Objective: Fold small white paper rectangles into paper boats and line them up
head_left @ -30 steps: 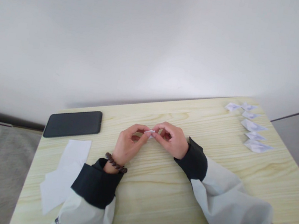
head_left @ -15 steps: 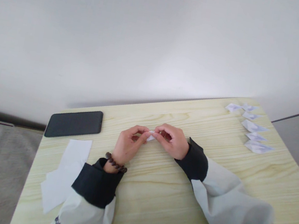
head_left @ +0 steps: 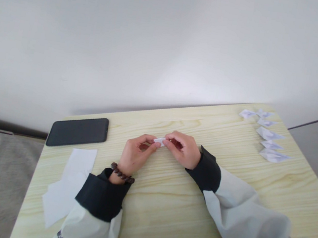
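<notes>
**Folded paper piece (head_left: 159, 141) held in a two-handed pinch**

The left hand (head_left: 137, 152) and right hand (head_left: 183, 149) are close together, each clamped by thumb and fingers on an opposite end of the folded paper piece, above or against the middle of the surface (head_left: 161, 220); contact with the wood cannot be told. The paired grip probably steadies so small an object; its creases are too fine to read. White paper sheets (head_left: 68, 187) overlap at left, likely within easy reach of the left hand, with a smartphone (head_left: 78, 132) just beyond. Pointed origami figures (head_left: 269, 134) lie grouped at far right, presumably to keep them undisturbed.
</notes>
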Available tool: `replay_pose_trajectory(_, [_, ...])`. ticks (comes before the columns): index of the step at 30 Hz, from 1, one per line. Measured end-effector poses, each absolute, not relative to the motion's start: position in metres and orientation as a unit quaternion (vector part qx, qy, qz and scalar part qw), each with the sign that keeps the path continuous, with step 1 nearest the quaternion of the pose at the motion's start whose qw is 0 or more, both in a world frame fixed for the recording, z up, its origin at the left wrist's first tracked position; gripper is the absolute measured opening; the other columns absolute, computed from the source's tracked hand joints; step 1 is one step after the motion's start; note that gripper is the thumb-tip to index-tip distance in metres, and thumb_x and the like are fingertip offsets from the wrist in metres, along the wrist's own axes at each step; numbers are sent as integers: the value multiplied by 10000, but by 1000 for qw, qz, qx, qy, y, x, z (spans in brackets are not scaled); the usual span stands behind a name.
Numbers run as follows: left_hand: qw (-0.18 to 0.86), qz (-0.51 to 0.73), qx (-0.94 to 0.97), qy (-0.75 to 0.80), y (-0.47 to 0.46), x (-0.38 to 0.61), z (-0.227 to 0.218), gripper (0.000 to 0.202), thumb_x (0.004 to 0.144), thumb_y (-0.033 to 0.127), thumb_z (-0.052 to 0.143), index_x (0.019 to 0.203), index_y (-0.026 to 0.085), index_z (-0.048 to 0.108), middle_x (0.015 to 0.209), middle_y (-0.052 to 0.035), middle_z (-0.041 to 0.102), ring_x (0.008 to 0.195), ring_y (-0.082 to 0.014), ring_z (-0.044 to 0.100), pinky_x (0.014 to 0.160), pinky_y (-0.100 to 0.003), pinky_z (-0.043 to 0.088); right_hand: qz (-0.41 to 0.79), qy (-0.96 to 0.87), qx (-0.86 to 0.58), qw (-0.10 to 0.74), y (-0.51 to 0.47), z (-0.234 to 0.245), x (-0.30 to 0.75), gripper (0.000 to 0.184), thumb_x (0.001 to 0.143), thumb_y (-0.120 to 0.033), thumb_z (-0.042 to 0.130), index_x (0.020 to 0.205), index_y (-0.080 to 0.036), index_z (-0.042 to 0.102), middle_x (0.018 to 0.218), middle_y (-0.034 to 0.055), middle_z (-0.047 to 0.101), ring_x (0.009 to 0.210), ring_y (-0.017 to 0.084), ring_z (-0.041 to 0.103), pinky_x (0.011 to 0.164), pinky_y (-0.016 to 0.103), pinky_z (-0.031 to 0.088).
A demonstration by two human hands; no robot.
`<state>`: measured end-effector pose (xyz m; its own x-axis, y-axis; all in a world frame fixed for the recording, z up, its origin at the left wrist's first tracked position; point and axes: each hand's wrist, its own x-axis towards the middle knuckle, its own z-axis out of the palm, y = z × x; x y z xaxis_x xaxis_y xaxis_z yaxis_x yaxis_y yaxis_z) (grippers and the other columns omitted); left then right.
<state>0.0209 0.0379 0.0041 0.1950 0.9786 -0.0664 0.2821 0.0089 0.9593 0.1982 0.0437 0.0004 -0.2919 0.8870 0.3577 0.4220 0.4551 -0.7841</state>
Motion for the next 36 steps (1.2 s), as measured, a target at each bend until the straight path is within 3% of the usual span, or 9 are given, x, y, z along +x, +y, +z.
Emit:
replay_pose_trajectory(10, [491, 366, 593, 524, 39, 20, 6, 289, 714, 374, 686, 893, 147, 665, 833, -56, 698, 707, -156, 640, 657, -260, 524, 319, -733, -441, 407, 44, -1, 198, 138, 832, -307, 580, 808, -175, 613, 653, -14, 604, 475, 67, 430, 468, 202, 348])
replay_pose_trajectory(20, [479, 372, 608, 513, 39, 21, 3, 266, 781, 390, 619, 878, 151, 684, 856, -55, 682, 717, -153, 624, 620, -248, 523, 272, -779, -426, 372, 45, -3, 199, 164, 902, -265, 470, 816, -163, 565, 685, 5, 555, 566, 91, 456, 547, 212, 362])
replay_pose_trajectory(26, [488, 377, 599, 511, 39, 25, 0, 277, 782, 394, 612, 898, 144, 638, 753, -32, 663, 634, -128, 608, 585, -233, 516, 266, -775, -438, 370, 45, -4, 199, 198, 907, -313, 458, 807, -171, 553, 668, 6, 565, 548, 97, 457, 536, 216, 367])
replay_pose_trajectory(36, [384, 398, 640, 534, 36, 33, 1, 334, 788, 459, 580, 890, 154, 670, 890, -70, 688, 666, -145, 626, 570, -227, 517, 258, -747, -444, 422, 48, -7, 198, 204, 882, -330, 483, 838, -173, 605, 734, 29, 636, 534, 94, 506, 521, 217, 410])
